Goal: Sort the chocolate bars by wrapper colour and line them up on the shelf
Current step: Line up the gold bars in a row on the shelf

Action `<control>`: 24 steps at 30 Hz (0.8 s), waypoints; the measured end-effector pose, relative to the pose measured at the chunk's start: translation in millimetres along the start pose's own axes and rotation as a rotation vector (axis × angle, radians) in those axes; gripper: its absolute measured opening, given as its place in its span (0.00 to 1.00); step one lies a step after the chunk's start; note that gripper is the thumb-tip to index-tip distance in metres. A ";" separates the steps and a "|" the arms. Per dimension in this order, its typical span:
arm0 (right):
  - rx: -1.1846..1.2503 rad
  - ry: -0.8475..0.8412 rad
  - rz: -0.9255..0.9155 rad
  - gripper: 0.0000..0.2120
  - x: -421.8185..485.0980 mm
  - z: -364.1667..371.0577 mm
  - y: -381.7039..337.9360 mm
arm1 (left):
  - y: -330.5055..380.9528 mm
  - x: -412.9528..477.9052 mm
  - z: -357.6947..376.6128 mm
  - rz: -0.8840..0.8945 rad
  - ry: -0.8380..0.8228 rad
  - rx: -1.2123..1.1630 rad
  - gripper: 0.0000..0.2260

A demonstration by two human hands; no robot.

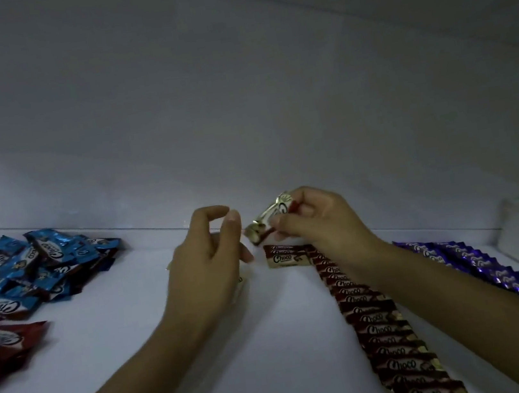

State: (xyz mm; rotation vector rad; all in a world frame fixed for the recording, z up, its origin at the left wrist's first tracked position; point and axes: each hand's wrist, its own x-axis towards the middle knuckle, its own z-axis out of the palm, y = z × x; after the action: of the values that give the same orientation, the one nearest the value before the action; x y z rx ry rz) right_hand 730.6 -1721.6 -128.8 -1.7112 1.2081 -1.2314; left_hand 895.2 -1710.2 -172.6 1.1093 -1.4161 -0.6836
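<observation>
Gold bar (268, 220) pinched in the right hand (317, 221), tilted just above the far end of the gold row (380, 329), left hand (204, 265) loose-fingered beside it.

**A:** What colours are on the white shelf (183, 369)?

**B:** Far left, the blue bars (35, 263): shiny blue foil, a dark brown band, white "Choco" script. Below them are the red bars (0, 342), deep red with the same white script.

**A:** And the rows?

**B:** The brown row (382, 329) is dark brown with a cream panel, white lettering and gold ends. The purple row (483, 263) is glossy violet with pale glints along its zigzag edges.

**A:** The one in the right hand (319, 221)?

**B:** The gold bar (268, 222): bright gold foil, a white patch, a dark brown-red end.
</observation>
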 end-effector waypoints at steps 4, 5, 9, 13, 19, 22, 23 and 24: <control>-0.650 -0.112 -0.023 0.05 15.4 -28.2 6.6 | -19.5 12.4 -23.8 0.084 -0.031 0.534 0.20; -0.779 -0.164 -0.017 0.07 16.7 -31.4 10.8 | -25.1 13.8 -25.1 0.060 -0.096 0.628 0.21; -0.952 -0.212 -0.070 0.08 19.3 -34.0 20.1 | -38.5 11.6 -19.4 0.018 -0.382 0.817 0.24; -0.958 -0.272 -0.054 0.05 26.5 -26.5 19.3 | -44.4 7.8 -19.6 0.127 -0.428 0.908 0.23; -1.008 -0.260 -0.047 0.05 25.2 -22.4 27.6 | -45.9 9.8 -16.8 0.154 -0.430 0.913 0.23; -1.047 -0.255 -0.069 0.04 25.5 -18.6 29.3 | -49.2 8.8 -17.4 0.159 -0.412 0.908 0.22; -1.065 -0.253 -0.076 0.04 25.2 -17.2 29.7 | -49.8 8.3 -17.6 0.157 -0.408 0.910 0.22; -1.083 -0.251 -0.080 0.04 24.8 -16.2 30.5 | -49.9 7.9 -17.4 0.153 -0.407 0.917 0.22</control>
State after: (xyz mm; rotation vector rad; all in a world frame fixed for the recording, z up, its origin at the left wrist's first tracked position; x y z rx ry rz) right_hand 709.3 -1755.2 -143.8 -2.5658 1.8076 -0.3105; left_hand 924.6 -1733.2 -210.8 1.5783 -2.2458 -0.1120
